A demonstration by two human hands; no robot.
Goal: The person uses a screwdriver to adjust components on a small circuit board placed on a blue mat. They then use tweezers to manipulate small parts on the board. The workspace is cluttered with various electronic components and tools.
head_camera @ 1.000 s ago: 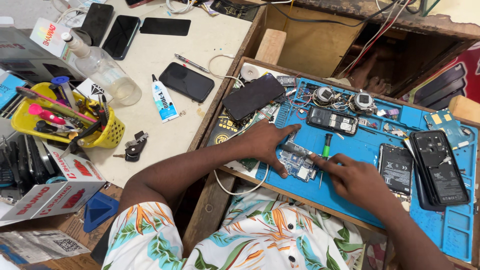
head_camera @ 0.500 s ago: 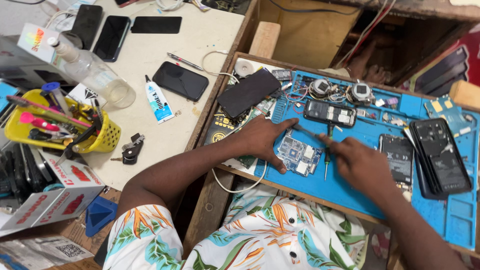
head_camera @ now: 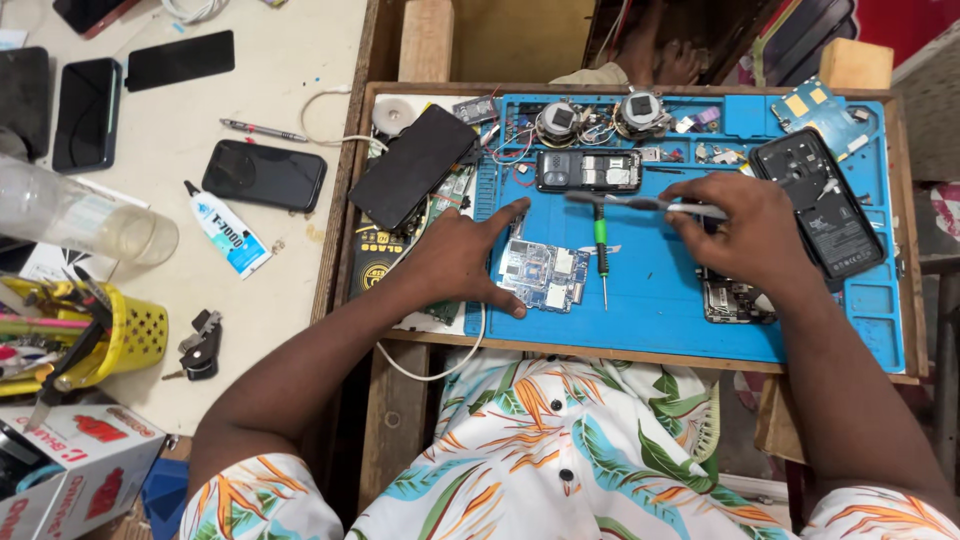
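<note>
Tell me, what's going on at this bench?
A person is working on phone parts over a blue mat. The left hand pins a small circuit board flat on the mat, while the right hand holds grey tweezers above it. A green-handled screwdriver lies beside the board.

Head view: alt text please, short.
A person's left hand steadies a phone circuit board on a blue work mat, while the right hand holds tweezers above a green-handled screwdriver. Opened phones and small parts lie around.
</note>
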